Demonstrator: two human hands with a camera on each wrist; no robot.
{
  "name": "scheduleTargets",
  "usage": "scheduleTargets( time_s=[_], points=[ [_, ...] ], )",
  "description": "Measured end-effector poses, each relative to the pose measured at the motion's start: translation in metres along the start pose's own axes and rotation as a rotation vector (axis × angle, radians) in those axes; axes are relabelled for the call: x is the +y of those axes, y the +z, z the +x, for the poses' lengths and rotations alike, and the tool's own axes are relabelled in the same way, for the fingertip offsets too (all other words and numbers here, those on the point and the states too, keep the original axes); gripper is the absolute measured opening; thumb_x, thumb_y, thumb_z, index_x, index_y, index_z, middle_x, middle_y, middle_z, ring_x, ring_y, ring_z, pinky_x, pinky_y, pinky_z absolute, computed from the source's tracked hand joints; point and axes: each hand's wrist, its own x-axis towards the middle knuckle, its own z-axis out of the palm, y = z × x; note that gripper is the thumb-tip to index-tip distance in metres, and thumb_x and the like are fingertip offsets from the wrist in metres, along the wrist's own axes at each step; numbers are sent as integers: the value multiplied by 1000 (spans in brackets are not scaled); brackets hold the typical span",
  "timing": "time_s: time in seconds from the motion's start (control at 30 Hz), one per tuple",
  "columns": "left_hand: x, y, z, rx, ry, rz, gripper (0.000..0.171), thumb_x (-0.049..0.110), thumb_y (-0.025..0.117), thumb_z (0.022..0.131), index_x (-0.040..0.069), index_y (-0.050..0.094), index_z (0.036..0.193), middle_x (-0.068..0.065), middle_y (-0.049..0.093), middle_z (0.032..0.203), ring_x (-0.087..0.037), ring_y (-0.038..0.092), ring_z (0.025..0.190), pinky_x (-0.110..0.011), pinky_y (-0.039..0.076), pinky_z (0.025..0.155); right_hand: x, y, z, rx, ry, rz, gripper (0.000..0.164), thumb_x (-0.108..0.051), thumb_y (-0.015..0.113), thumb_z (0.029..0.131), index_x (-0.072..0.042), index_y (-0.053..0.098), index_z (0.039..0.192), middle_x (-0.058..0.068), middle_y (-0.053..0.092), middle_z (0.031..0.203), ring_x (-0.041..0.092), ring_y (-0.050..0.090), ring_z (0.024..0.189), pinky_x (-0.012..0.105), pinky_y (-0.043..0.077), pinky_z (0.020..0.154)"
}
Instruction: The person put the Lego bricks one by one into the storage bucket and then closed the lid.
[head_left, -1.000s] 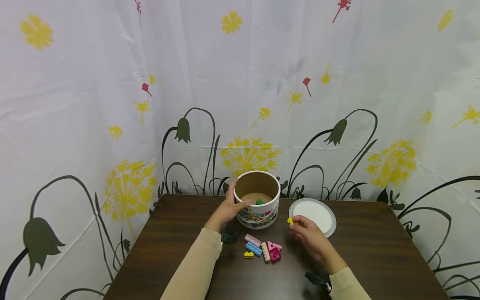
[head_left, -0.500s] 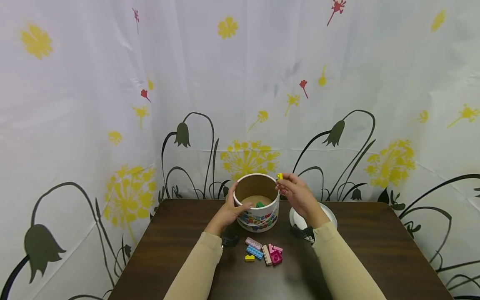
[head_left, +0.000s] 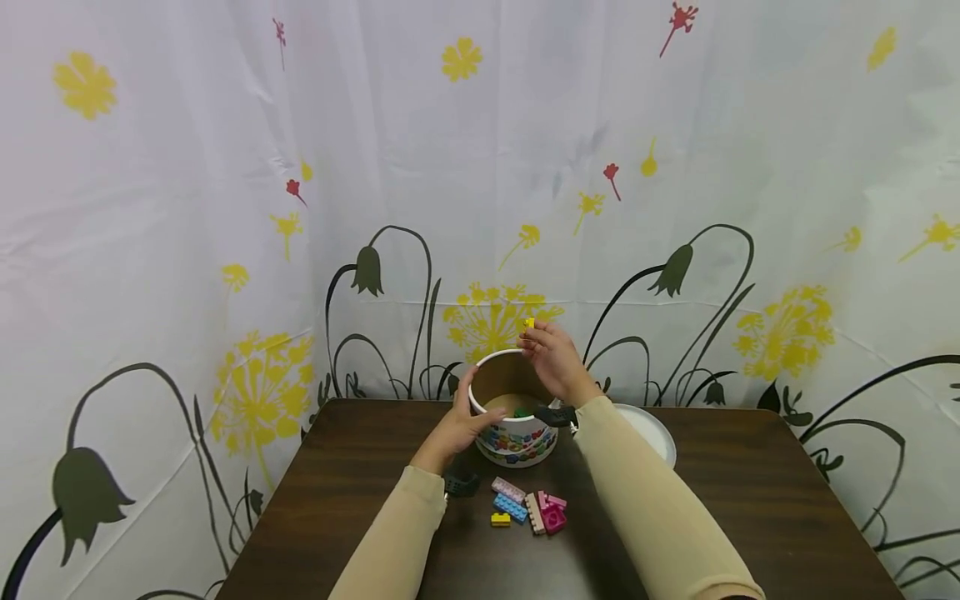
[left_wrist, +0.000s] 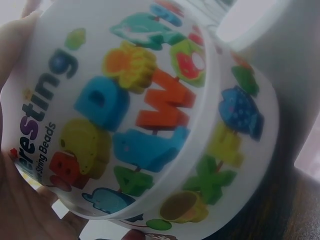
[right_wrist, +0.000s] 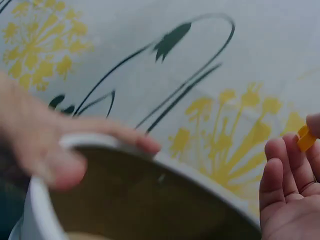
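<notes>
Left hand (head_left: 456, 425): gripping the tub (head_left: 517, 448). Thumb over the near rim, fingers along the left wall. Tub upright on the table (head_left: 352, 467), immediately to the right of this hand, printed wall towards the person. Green brick (head_left: 521, 412) inside the tub, to the right of the left thumb.

To the right of the left hand and nearer the person, on the table: second yellow brick (head_left: 500, 519), light pink brick (head_left: 508, 488), blue brick (head_left: 511, 507), cream brick (head_left: 535, 513), magenta brick (head_left: 553, 520).

Right hand (head_left: 551, 360): pinching a yellow brick (head_left: 529, 324) at the fingertips. In head view, brick at the upper left end of the hand, above the tub rim and apart from it. Whether directly over the tub's mouth or beyond the far rim: cannot tell.

White disc (head_left: 652, 429): on the table, right of and below the right hand, partly hidden by the right sleeve (head_left: 645, 492).
</notes>
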Motion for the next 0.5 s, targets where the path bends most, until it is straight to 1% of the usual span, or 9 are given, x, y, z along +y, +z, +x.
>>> scheduleTargets(
  time_s=[0.07,0.13,0.2,0.27,0.33,0.43,0.5],
  points=[
    [0,0,0,-5,-8,3,110,38,84,96,34,8,175,-24,15,175,-52,33,154,-65,36,124,10,-1,3,31,12,-43,5,-5,52,113,-6,53,118,3,65,102,16,64,92,28,51,87],
    [0,1,0,-2,-10,13,111,42,85,94,34,9,175,-24,15,175,-52,34,154,-65,37,123,16,-1,5,34,30,-107,5,-3,53,112,-6,55,114,4,66,102,15,64,88,28,52,84],
    [2,1,0,1,-6,27,112,45,85,93,35,9,175,-24,16,174,-52,35,153,-66,37,122,17,1,4,28,36,-139,7,-3,53,112,-9,55,109,5,68,103,15,65,88,28,52,82],
    [3,-1,1,9,-3,38,113,47,86,92,35,10,175,-25,17,174,-52,35,153,-66,37,122,17,3,6,16,49,-143,5,-3,52,112,-7,55,112,6,69,105,16,65,90,28,52,82],
    [3,-1,1,8,8,38,113,46,86,92,34,10,175,-26,17,174,-54,34,153,-65,37,122,17,2,7,23,58,-136,7,-3,51,112,-5,56,117,6,69,108,17,65,94,29,51,84],
    [1,-1,2,-8,1,24,113,43,86,92,34,10,175,-26,15,175,-54,33,155,-64,37,123,18,2,7,32,67,-171,12,-1,51,111,-4,57,120,8,67,112,20,64,101,33,50,88],
    [0,-2,3,-8,-1,31,113,45,86,92,34,10,175,-26,15,176,-53,34,154,-64,38,122,18,3,7,34,61,-195,14,0,51,109,-3,58,122,10,66,114,23,64,105,35,50,92]
  ],
)
